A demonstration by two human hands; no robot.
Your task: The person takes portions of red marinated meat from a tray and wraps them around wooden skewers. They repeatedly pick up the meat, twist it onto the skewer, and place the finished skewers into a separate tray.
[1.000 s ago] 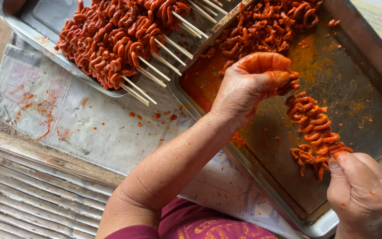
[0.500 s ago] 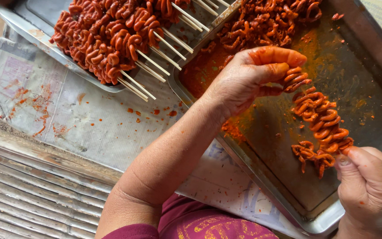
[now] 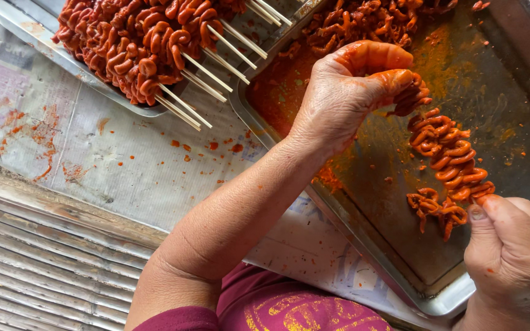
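Newspaper is covering the bench (image 3: 111, 153). Over the metal tray (image 3: 363, 245), the left hand (image 3: 351, 92) is pinching marinated coils onto a half-loaded skewer (image 3: 449, 159); the right hand (image 3: 510, 251) is gripping its lower end. More threading seems needed, beside the finished skewers (image 3: 148, 43).

We see orange-red meat curls (image 3: 449, 153) on a grey metal tray (image 3: 363, 233) smeared orange, pale wooden sticks (image 3: 210, 73), grey newspaper (image 3: 105, 153) with red spots, and a maroon shirt (image 3: 289, 306) with a yellow pattern.
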